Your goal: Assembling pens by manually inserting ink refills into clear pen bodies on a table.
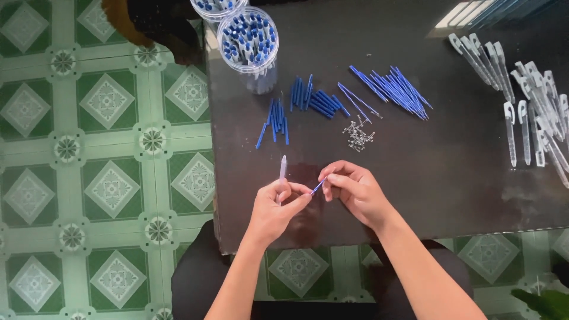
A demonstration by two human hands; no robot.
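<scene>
Both hands meet above the table, left hand (277, 204) gripping a clear barrel (283, 172), right hand (354, 191) pinching a blue refill (318, 187).

The floor (106, 178) is laid with square tiles in green and pale green, each carrying a diamond motif, with a rosette at every corner joint. A dark, glossy tabletop (427, 172) occupies the centre and right of the view; its left edge runs vertically over the tiles and its near edge runs along the bottom. Bright light reflects off the tabletop at the top right as pale stripes (459, 13). A green plant leaf (548, 303) shows in the bottom right corner.
</scene>
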